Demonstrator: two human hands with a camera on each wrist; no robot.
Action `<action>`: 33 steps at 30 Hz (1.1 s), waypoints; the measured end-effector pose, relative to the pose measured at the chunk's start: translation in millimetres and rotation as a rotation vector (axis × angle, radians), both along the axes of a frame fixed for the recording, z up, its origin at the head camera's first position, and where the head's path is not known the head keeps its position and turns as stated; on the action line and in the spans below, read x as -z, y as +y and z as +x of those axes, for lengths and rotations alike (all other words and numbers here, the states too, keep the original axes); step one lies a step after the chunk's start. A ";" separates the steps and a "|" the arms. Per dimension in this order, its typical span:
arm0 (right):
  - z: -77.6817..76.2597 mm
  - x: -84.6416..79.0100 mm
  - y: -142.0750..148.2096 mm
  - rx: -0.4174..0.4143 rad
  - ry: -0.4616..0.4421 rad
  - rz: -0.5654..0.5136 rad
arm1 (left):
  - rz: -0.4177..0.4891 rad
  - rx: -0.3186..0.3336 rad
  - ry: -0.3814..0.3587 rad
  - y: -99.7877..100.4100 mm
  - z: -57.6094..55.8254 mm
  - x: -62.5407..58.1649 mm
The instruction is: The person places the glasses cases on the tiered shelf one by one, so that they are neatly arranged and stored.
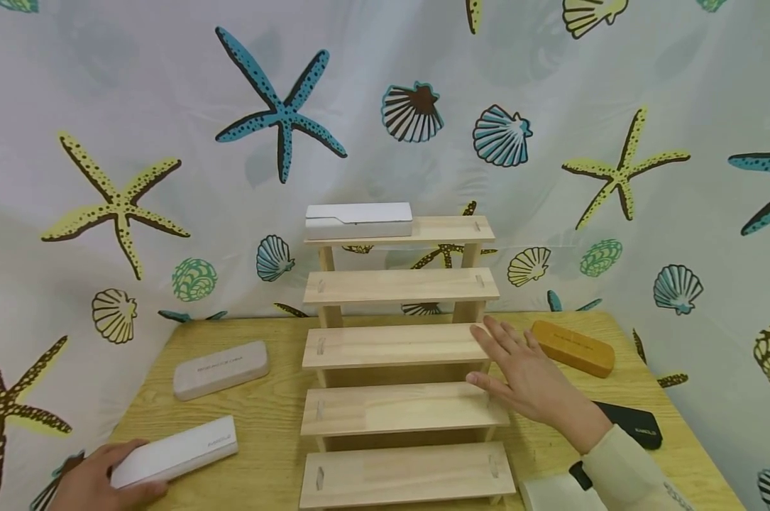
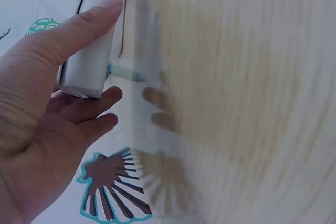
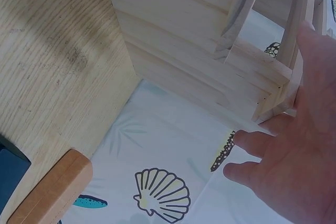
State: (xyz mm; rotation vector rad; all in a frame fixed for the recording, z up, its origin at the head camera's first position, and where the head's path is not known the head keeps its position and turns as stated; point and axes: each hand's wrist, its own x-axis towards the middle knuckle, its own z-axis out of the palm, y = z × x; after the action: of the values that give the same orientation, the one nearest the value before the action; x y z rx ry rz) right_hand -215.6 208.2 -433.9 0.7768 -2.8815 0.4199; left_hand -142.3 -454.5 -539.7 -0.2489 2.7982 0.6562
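Note:
My left hand (image 1: 94, 479) grips a long white box (image 1: 179, 450) with small print at one end, low on the left of the head view. In the left wrist view, thumb and fingers lie on either side of this white box (image 2: 93, 64). My right hand (image 1: 530, 375) is at the right side of a stepped wooden rack (image 1: 400, 345), its fingers fairly straight and overlapping the end of the middle shelf. Seen from the right wrist, the fingers (image 3: 254, 142) spread beside the rack's side.
Another white box (image 1: 359, 221) lies on the rack's top shelf. A pale grey case (image 1: 221, 369) lies left of the rack. To its right are an orange-brown case (image 1: 573, 348), a dark case (image 1: 632, 424) and a white item (image 1: 560, 493) under the sleeve. A patterned curtain (image 1: 372, 64) hangs behind.

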 end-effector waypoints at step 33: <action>-0.7 1.7 0.9 -0.001 -0.005 -0.013 | 0.138 0.145 0.567 127.2 -25.4 -154.4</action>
State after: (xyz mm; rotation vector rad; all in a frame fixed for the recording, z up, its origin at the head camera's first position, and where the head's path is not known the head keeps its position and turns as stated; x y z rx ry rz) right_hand -216.3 209.1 -435.6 0.7764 -2.8797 0.4412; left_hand -167.8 -327.3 -385.2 0.2014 3.2313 1.0097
